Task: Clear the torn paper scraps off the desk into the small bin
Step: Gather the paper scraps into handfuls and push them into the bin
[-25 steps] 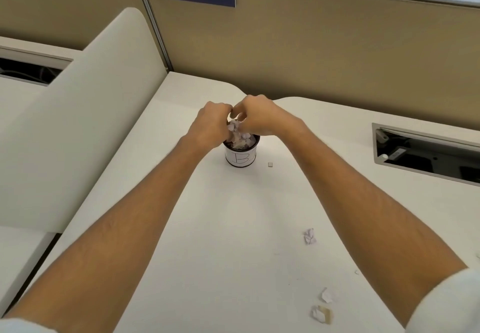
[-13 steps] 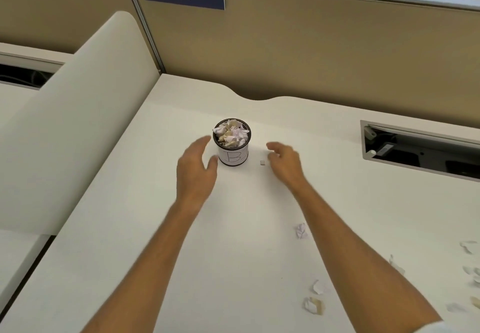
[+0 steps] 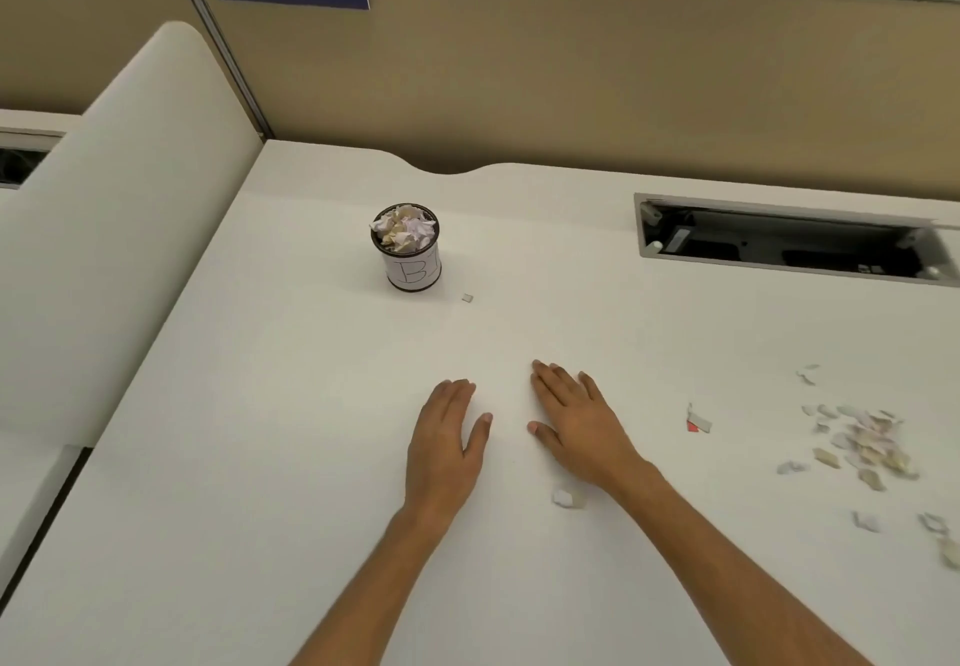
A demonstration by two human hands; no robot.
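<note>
Pulled back from the small bin (image 3: pixel 407 249) since half a second ago: left hand (image 3: pixel 441 447) and right hand (image 3: pixel 576 429), both flat, palm-down, fingers spread, holding nothing, side by side on the desk (image 3: pixel 260 405). Bin upright beyond, heaped full. Paper scraps (image 3: pixel 865 447) scattered far right; one scrap (image 3: pixel 567 498) beside right wrist.

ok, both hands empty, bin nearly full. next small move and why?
Probably the right hand drops back to pinch the scrap by its wrist: it is the nearest loose piece, both hands are open, and the bin still takes paper.
</note>
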